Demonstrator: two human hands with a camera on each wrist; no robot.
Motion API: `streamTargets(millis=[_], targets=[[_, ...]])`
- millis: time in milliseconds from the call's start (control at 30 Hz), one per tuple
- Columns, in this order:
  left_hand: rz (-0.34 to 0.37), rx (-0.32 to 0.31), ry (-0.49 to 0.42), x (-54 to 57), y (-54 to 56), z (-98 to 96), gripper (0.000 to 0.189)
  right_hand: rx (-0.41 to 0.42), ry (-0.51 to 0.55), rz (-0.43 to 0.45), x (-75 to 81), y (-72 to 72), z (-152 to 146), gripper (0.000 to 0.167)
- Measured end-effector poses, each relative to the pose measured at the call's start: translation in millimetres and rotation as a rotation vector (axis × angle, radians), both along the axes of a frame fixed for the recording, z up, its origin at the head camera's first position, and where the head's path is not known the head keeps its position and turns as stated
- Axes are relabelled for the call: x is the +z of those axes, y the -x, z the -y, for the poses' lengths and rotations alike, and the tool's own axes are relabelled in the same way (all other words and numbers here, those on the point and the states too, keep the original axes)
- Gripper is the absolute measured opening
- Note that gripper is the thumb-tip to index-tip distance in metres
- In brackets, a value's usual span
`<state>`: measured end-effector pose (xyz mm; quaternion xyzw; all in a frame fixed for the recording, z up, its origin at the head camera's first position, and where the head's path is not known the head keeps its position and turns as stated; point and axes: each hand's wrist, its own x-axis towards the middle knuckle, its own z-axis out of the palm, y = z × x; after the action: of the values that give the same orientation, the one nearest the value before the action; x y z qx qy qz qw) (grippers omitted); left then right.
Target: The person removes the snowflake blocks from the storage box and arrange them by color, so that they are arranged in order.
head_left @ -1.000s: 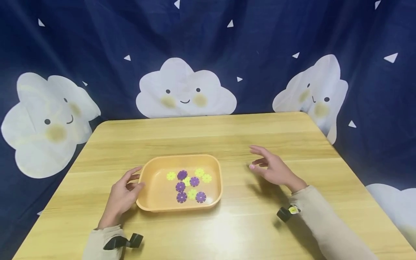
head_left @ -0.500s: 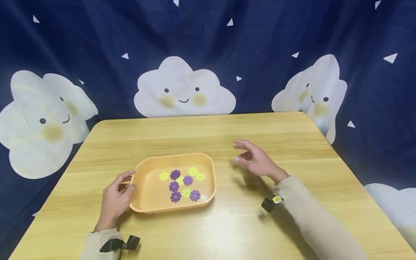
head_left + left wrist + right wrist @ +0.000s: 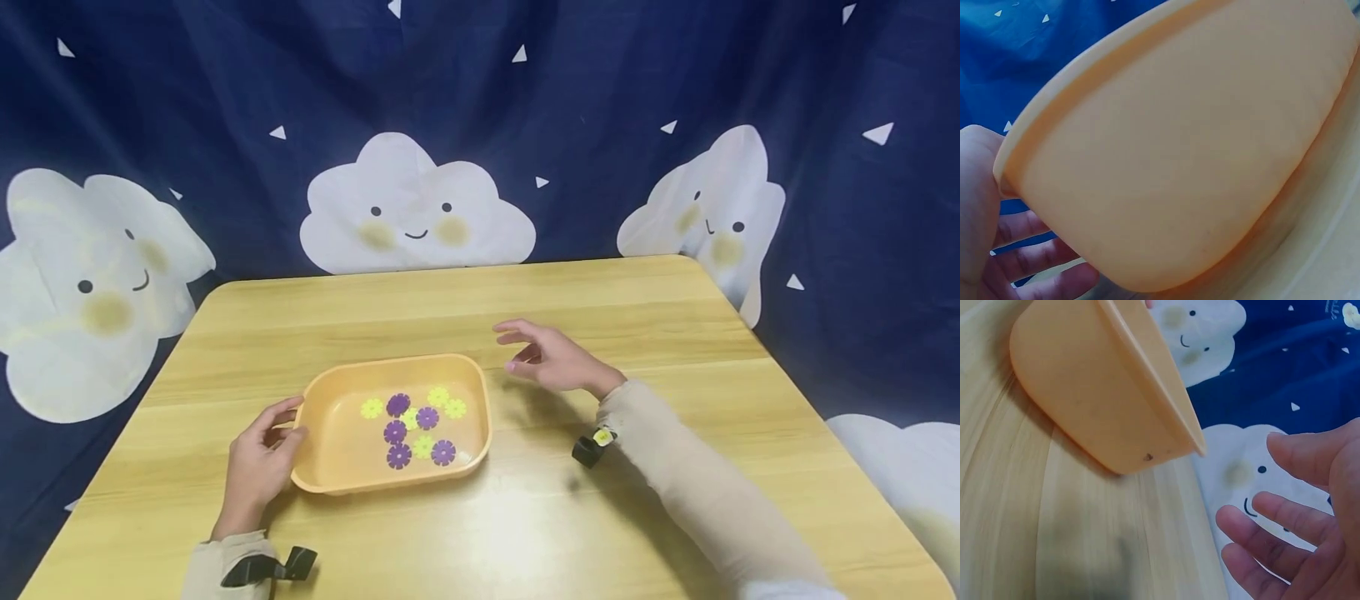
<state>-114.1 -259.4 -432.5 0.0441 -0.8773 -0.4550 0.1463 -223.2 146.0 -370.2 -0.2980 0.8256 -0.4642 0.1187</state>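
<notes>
A shallow orange plastic basin (image 3: 337, 454) stands on the table, several yellow snowflake discs (image 3: 423, 447) and purple snowflake discs (image 3: 443, 452) lying flat inside it. My left hand (image 3: 258, 462) grips the basin's left end, thumb at the rim and fingers along the outer wall; the left wrist view shows this wall (image 3: 1166, 156) close up. To the right of the basin, my right hand (image 3: 551, 358) hovers above the table with nothing in it. Its fingers (image 3: 1266, 540) are spread and slightly bent, apart from the basin's wall (image 3: 1097, 394) in the right wrist view.
The wood-grain table (image 3: 637, 317) has rounded far corners. Behind it hangs a dark blue curtain (image 3: 585, 100) with white cloud prints (image 3: 420, 200). Beige sleeves (image 3: 690, 467) and black wrist-camera mounts (image 3: 588, 450) cover both wrists.
My right hand has moved left, closer to the basin's right end. The basin has slid slightly left along with my left hand, while the head view has also turned a little.
</notes>
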Motion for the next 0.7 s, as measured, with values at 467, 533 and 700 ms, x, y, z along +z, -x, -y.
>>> streamTargets(millis=[467,533,700], targets=[[0.081,-0.104,-0.179,-0.2,-5.1,8.2,0.042,0.124,-0.044,-0.03,10.2,6.7,37,0.054],[0.074,-0.107,-0.167,2.6,-3.4,9.1,0.042,0.138,-0.036,-0.032,13.3,8.7,43,0.054],[0.086,-0.121,-0.148,4.2,-4.9,9.3,0.043,0.151,-0.027,0.033,14.9,11.6,58,0.052]])
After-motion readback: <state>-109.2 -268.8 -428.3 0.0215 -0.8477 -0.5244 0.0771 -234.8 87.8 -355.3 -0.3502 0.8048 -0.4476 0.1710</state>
